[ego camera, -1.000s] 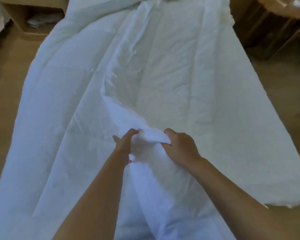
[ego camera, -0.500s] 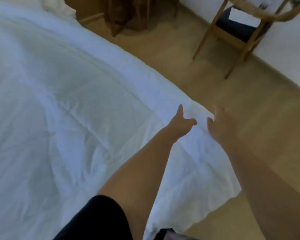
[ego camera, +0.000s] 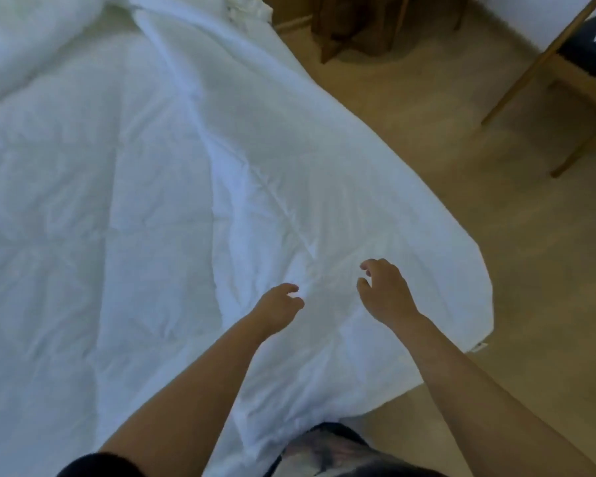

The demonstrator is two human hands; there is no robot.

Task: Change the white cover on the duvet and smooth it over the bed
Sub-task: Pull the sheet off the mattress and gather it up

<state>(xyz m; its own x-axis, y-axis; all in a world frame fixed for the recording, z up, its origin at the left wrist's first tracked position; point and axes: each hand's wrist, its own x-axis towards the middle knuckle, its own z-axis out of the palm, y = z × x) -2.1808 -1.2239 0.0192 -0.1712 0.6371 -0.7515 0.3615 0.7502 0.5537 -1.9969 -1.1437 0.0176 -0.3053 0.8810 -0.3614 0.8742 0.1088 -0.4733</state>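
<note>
Nearest the camera, above a strip of dark clothing (ego camera: 324,452), both bare forearms reach out over the white duvet (ego camera: 117,201). It lies spread flat and fills the left and middle of the view. What carries it is hidden under the cloth, and bare floor (ego camera: 427,132) runs along its right edge.

The left hand (ego camera: 277,304) sits low on the cloth with forefinger and thumb drawn close. A sliver of white shows between them, but I cannot tell whether it is a pinched fold. The right hand (ego camera: 387,292) hovers just beside it, fingers (ego camera: 369,265) clawed, spread and released, gripping nothing.

The coming move probably turns on the duvet's near right corner (ego camera: 475,325). It lies to the right of the right hand and slightly nearer the person, close to the floor. The right hand is plainly the nearer of the two, and the left would have to cross over.

A small tag (ego camera: 480,346) pokes out at that corner, too small to read. No other writing or brand shows.

Farther off, a long raised fold (ego camera: 200,132) runs from near the hands to the far left, along the duvet's long axis. Beyond it are bunched white cloth (ego camera: 245,8), a dark wooden piece (ego camera: 355,25) and a wooden chair (ego camera: 565,63).
</note>
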